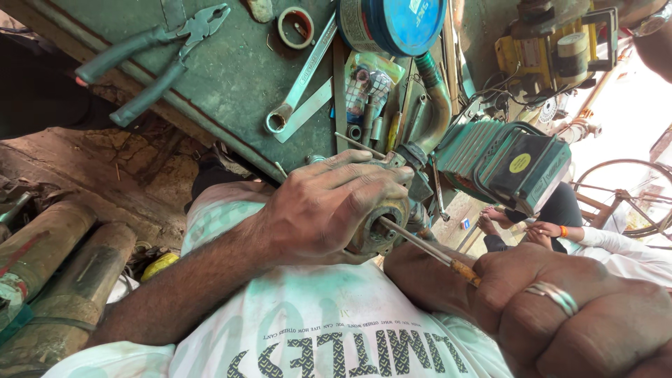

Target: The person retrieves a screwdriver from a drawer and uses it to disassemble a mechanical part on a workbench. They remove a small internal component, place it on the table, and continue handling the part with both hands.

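The metal part (378, 227) was round, grimy and rust-toned, with a ringed opening facing the camera; it was held off the bench, clasped from the left, just below the bench's near edge. The screwdriver (427, 248) had a thin steel shaft and an orange-brown handle; it lay slanted, its tip at the part's opening, its handle end down to the right, gripped there

The left hand (329, 210) grips a grimy, dull metal motor part (381, 227). The right hand (560, 318) holds a screwdriver (420, 246) with a shiny steel shaft. The pliers (150, 59) have matt rubbery grips; the spanner (301, 77) is smooth metal.
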